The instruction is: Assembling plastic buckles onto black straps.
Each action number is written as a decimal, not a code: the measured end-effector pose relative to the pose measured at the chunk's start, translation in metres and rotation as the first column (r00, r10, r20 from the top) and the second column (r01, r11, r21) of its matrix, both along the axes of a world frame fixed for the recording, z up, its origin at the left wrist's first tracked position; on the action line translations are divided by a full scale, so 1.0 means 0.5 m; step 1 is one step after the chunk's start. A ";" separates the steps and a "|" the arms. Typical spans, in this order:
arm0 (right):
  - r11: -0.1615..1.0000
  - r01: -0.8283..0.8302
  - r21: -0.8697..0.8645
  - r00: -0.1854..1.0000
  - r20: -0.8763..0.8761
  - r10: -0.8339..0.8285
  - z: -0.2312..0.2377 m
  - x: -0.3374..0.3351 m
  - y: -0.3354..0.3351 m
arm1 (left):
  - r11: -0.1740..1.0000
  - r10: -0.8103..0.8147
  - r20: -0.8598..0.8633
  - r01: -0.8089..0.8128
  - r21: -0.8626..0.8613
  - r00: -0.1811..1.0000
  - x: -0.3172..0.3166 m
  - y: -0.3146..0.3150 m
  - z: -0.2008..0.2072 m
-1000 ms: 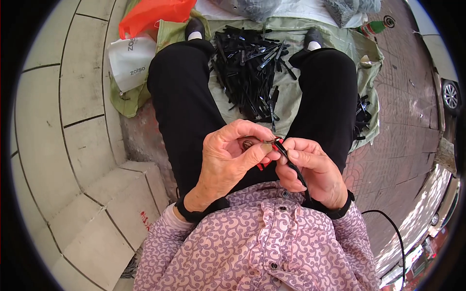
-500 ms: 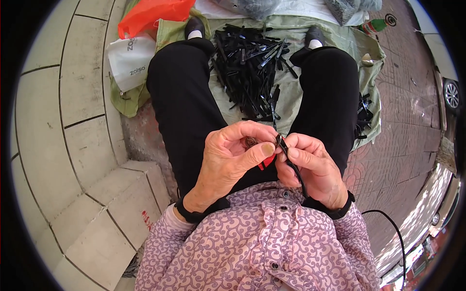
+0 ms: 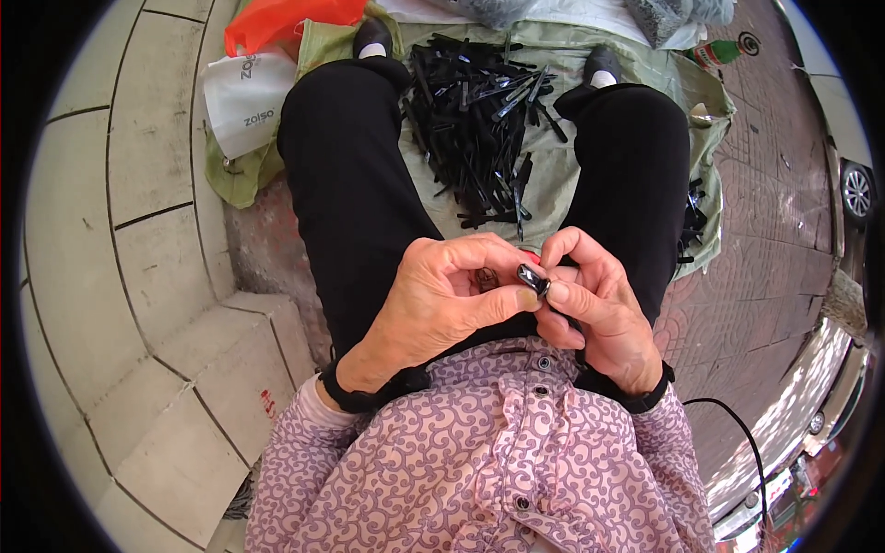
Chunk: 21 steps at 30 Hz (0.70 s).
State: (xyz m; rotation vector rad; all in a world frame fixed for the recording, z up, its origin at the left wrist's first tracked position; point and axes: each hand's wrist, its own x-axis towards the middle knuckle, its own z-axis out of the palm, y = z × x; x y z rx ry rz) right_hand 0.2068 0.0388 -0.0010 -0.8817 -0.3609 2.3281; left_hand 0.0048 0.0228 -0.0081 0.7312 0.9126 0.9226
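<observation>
The left hand (image 3: 452, 290) is pinching a glossy black piece (image 3: 530, 276), which is sitting between both hands' fingertips; the right hand (image 3: 599, 309) is grasping its other side. Keeping both pinches close and steady is likely preventing twisting.

On the near side of the pile of black strips (image 3: 470, 138), the right hand (image 3: 599, 309) covers the lower part of a glossy black piece (image 3: 532, 276), and the left hand (image 3: 452, 295) half hides a brownish thing (image 3: 486, 278), too small to tell. Beyond the pile, the upper edge cuts a grey plastic bag (image 3: 495, 8) and, more to left, an orange-red bag (image 3: 286, 22). Right of the pile, the trouser leg (image 3: 631, 152) partly hides a smaller heap (image 3: 692, 221); farther right, the dark rim cuts off a car (image 3: 856, 192)
</observation>
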 end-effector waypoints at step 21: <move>0.480 -0.452 0.752 0.798 0.581 -0.158 0.046 0.004 -0.053 | 0.950 -0.240 -0.374 0.296 0.102 0.896 -0.024 -0.058 0.062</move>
